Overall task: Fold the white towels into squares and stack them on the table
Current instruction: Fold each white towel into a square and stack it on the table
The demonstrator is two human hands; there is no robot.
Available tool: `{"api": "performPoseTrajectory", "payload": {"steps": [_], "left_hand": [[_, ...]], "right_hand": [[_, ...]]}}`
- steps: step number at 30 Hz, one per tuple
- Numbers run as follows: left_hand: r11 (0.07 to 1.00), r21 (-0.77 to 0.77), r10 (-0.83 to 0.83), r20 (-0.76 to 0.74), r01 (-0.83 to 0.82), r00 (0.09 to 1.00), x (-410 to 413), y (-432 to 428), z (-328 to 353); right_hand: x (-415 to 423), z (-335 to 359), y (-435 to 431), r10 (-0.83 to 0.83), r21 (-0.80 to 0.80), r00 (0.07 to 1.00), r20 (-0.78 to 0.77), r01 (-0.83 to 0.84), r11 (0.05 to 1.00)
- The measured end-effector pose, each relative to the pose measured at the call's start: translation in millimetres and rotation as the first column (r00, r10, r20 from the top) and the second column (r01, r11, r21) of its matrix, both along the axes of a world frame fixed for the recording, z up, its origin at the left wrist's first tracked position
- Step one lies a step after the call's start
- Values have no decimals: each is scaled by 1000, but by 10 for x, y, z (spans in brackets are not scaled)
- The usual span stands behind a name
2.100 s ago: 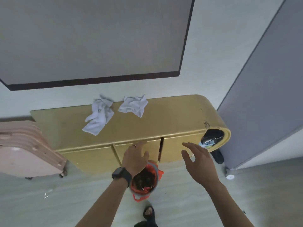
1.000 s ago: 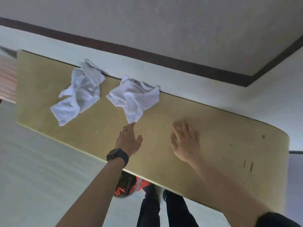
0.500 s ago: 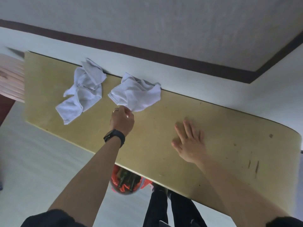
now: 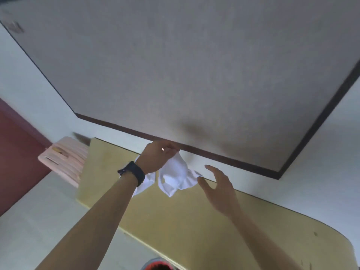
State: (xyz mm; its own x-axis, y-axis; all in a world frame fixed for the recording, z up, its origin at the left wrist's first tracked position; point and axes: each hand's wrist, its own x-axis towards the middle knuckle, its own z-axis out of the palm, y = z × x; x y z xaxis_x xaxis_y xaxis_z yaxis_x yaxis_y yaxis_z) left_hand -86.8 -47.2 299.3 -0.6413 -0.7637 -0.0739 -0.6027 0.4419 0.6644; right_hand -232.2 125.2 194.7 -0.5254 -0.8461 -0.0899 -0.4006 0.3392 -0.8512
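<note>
My left hand (image 4: pixel 157 155) pinches the top of a crumpled white towel (image 4: pixel 176 177) and holds it hanging above the yellow table (image 4: pixel 185 217). My right hand (image 4: pixel 220 190) is spread open just right of the hanging towel, its thumb close to the cloth's right edge. A second white towel (image 4: pixel 145 184) lies on the table behind my left wrist, mostly hidden by the arm and its black watch.
A stack of pink panels (image 4: pixel 66 160) stands against the table's left end. A grey board with a dark frame (image 4: pixel 194 75) hangs on the wall behind. An orange-rimmed container (image 4: pixel 158 266) shows on the floor below the table's front edge.
My left hand has lifted the right-hand towel off the table. My right hand has risen from the tabletop towards it. The view has tilted upward.
</note>
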Motion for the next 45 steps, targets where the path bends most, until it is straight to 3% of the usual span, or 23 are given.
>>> {"api": "performPoseTrajectory", "payload": {"steps": [5,10,14,24,29,32,38,45], "left_hand": [[963,119,-237,-71,244,969,267,253,422],[922,109,-361,-102,371,927,387,452,513],[907,70,-417,3,416,909,368,609,413],[949,-9,-315,59,316,947,294,1189,-205],[943,23,-330,179,332,927,235,1585,-630],[929,-37,-345,276,368,897,153,1733,-825],[865,-247,-337,357,436,871,-293,1780,-1125],[826,-417,-282,276,379,919,-785,1489,-1230]], "right_hand": [[128,861,-126,247,-180,965,84,-229,957],[117,1111,-31,397,-3,913,94,-398,917],[114,1077,212,433,111,899,63,-438,892],[-52,409,1544,284,303,959,-9,-268,914],[-233,-59,2235,239,400,963,-120,-174,900],[-396,-276,2496,222,433,952,-210,-112,894],[-817,-411,2630,140,417,922,-362,26,909],[-1302,-386,2433,-92,260,846,-524,262,929]]}}
